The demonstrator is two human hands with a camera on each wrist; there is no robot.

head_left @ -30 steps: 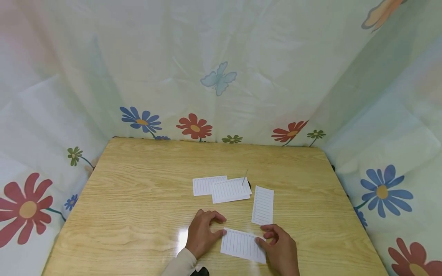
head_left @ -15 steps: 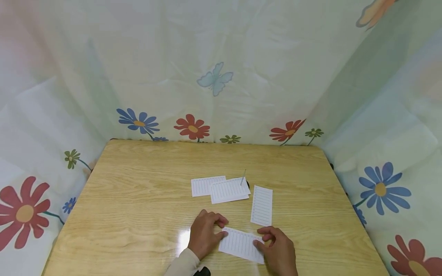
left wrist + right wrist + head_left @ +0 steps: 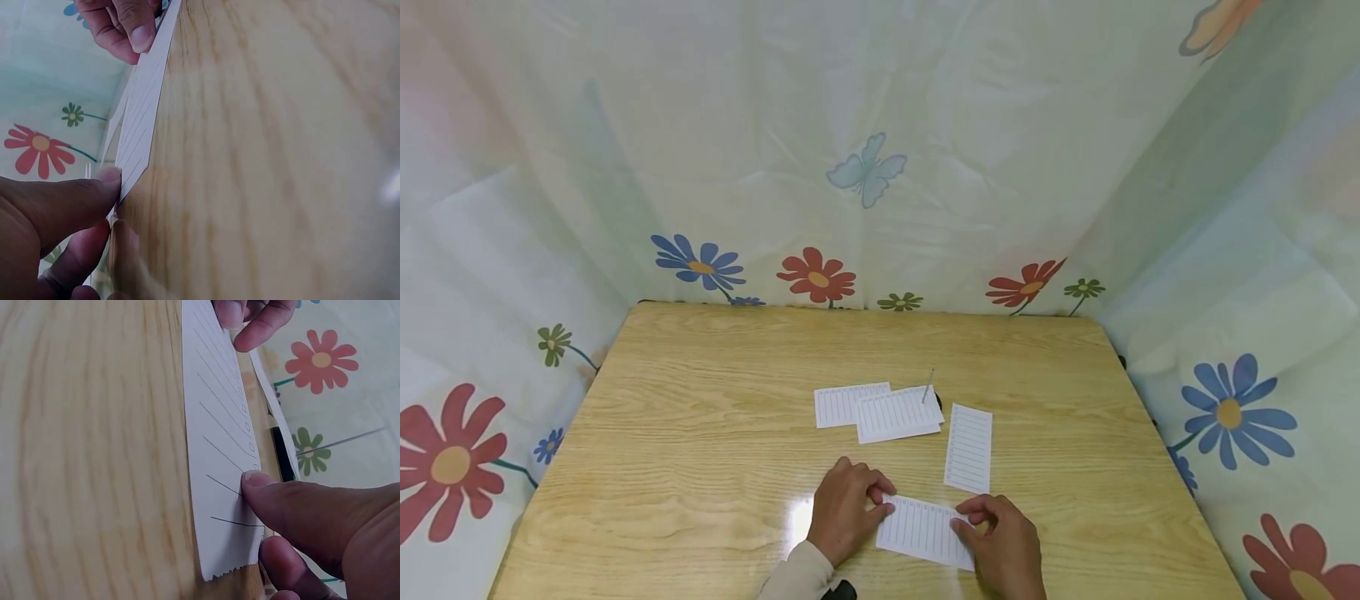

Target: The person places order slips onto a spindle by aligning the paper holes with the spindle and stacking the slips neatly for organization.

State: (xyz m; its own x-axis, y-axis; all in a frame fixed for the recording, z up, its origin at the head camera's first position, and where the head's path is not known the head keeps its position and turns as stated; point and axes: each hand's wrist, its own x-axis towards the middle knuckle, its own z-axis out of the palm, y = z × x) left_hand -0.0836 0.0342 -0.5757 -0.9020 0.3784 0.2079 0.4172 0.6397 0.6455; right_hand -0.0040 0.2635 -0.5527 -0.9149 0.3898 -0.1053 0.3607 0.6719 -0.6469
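Note:
A white lined paper slip point(image 3: 921, 529) with a column of small boxes lies between both hands near the table's front. My left hand point(image 3: 846, 508) pinches its upper left corner, thumb on top and a fingertip at the edge. At the opposite end my right hand point(image 3: 1003, 537) pinches the slip, its thumb point(image 3: 281, 500) pressed on the printed face. A ragged torn short edge shows in the right wrist view. Farther back, a thin metal spike point(image 3: 928, 387) on a black base point(image 3: 939, 402) rises through overlapping lined slips point(image 3: 895, 414).
Another lined slip point(image 3: 968, 448) lies lengthwise beyond my right hand. One more point(image 3: 835, 406) lies partly under the slips at the spike. The wooden table point(image 3: 700, 433) is bordered by a flowered curtain point(image 3: 760, 167) at the back and both sides.
Fingertips of both hands have closed in toward their thumbs at the slip's upper edge. The slip stays in nearly the same place, and the slips at the spike have not moved.

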